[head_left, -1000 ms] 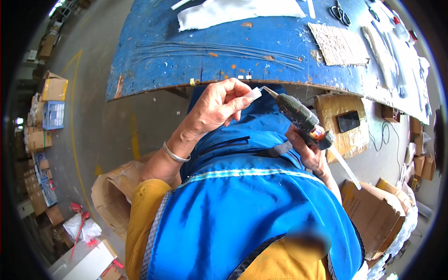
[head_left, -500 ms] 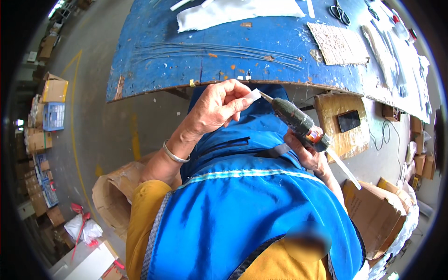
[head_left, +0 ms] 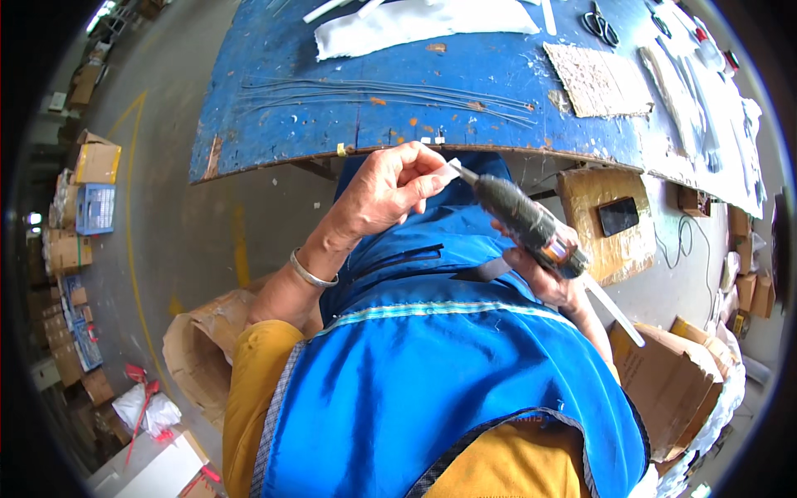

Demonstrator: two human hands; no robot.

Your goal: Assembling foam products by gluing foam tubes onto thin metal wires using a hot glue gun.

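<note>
My left hand (head_left: 386, 192) pinches a small white piece (head_left: 448, 168) between thumb and fingers, just below the front edge of the blue worktable (head_left: 315, 116). My right hand (head_left: 544, 278) grips a dark glue gun (head_left: 527, 222) with a white glue stick (head_left: 613, 309) sticking out of its back. The gun's nozzle touches the white piece. A silver bangle (head_left: 309, 271) sits on my left wrist. My blue vest fills the lower middle of the view.
On the table lie white fabric (head_left: 415, 21), several thin wires (head_left: 374, 90), a brown textured mat (head_left: 599, 80) and scissors (head_left: 599, 23). Cardboard boxes (head_left: 677, 383) stand at my right, a cardboard tube (head_left: 199, 349) at my left, stacked boxes along the far left floor.
The glue gun's nozzle has come closer to the white piece and now touches it. My left hand has stayed nearly still.
</note>
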